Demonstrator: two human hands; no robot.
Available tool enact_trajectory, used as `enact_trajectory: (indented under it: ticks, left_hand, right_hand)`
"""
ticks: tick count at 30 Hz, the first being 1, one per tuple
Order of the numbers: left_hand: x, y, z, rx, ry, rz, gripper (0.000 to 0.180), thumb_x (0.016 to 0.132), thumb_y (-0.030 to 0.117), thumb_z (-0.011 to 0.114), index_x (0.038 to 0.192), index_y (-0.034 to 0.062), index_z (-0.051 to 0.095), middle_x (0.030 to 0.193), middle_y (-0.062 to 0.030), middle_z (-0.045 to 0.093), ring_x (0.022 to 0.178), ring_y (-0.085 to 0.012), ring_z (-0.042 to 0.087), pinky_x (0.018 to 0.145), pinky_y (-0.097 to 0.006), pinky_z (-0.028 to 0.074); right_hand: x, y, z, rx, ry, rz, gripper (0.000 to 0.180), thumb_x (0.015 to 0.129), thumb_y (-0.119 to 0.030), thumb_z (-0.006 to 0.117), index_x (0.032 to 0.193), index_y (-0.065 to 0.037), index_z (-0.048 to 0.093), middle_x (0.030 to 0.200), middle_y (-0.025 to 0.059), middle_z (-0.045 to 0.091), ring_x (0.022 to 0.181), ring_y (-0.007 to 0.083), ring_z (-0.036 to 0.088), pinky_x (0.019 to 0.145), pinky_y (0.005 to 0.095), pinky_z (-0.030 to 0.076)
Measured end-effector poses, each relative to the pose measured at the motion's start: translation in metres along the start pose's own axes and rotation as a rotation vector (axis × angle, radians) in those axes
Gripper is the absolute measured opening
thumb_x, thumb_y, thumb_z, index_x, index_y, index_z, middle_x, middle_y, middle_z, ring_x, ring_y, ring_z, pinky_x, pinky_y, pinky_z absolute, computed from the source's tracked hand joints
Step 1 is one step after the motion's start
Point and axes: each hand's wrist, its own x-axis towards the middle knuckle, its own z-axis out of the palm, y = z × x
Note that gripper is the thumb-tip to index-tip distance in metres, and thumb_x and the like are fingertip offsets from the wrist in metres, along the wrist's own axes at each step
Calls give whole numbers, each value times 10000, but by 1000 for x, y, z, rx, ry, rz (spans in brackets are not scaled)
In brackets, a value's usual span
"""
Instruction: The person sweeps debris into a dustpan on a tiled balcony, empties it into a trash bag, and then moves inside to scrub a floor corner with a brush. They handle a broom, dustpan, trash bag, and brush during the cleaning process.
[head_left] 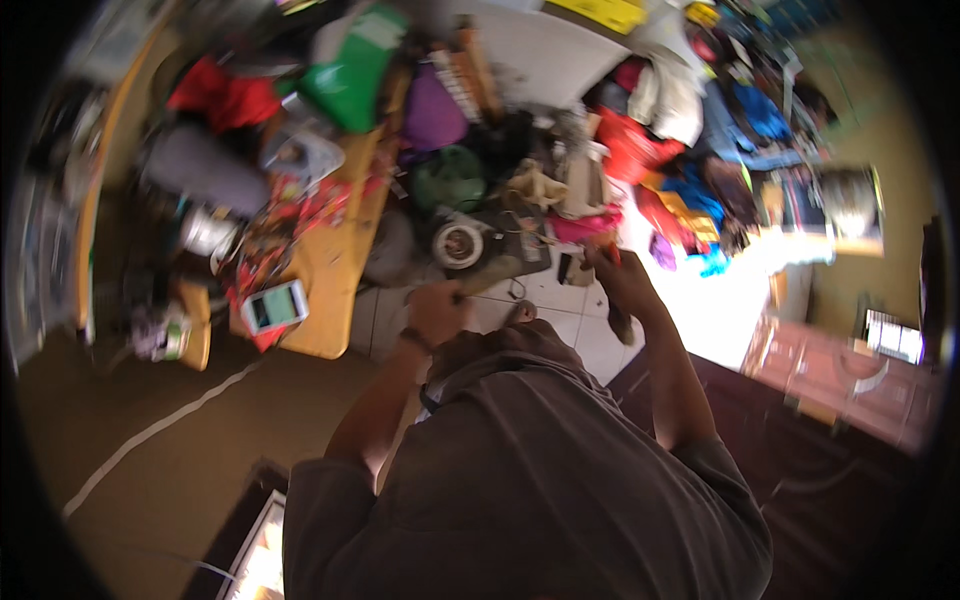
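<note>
My left hand (438, 312) is closed in front of my body, above the tiled floor; a small dark end shows by its fingers, too blurred to name. Out to the right, my right hand (622, 283) is raised with its fingers wrapped round a small object with an orange part (613, 254); its kind is not clear. Beyond my left hand lies a round, pale-rimmed coil-like thing (458, 246) on a dark flat surface. A dark rectangular item (574, 268) with a pale edge is on the floor near my right hand.
A wooden table (325, 300) at the left bears a white phone (275, 307) and red-patterned cloth. A green bucket-like container (350, 75), a purple bag (435, 108) and a red bag (632, 150) stand farther off. Piled clothes fill the right; a brown panelled door (800, 470) is nearer.
</note>
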Motion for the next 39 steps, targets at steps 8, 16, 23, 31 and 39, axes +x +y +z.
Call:
enact_trajectory:
  ticks: [8, 16, 23, 31, 39]
  left_hand:
    - [18, 7, 67, -396, -2, -678, 366, 827, 303, 680, 618, 45, 526, 487, -24, 420, 414, -157, 451, 409, -340, 360]
    - [74, 106, 206, -449, 74, -794, 250, 835, 243, 683, 736, 73, 529, 522, 46, 362, 377, -77, 322, 351, -265, 253]
    - [167, 256, 367, -178, -556, -360, 268, 861, 278, 662, 851, 11, 663, 585, -25, 550, 480, -128, 482, 463, -300, 381]
    - [206, 307, 565, 128, -616, 189, 334, 786, 204, 703, 1044, 23, 592, 789, -178, 660, 759, -312, 658, 680, -390, 504]
    - [128, 297, 781, -65, -1157, -23, 628, 784, 134, 606, 1333, 46, 313, 1059, -263, 602, 1067, -374, 586, 907, -446, 441]
  right_hand:
    - [-29, 177, -115, 356, 391, 4, 384, 937, -336, 549, 1049, 26, 609, 903, 116, 650, 749, 186, 633, 594, 303, 519]
    - [-110, 381, -233, 519, 684, 436, 409, 934, -397, 572, 902, 2, 657, 693, 56, 627, 527, 103, 598, 463, 246, 495]
    - [-120, 435, -292, 538, 807, 363, 377, 890, -364, 580, 874, 3, 662, 667, 70, 634, 593, 140, 607, 558, 276, 483]
    - [-73, 521, -315, 676, 769, 479, 254, 906, -245, 592, 843, -2, 629, 686, 9, 549, 662, 95, 500, 612, 279, 426]
    - [111, 635, -317, 1197, 626, 734, 159, 873, -170, 666, 923, -22, 636, 735, -12, 590, 656, 82, 532, 604, 246, 438]
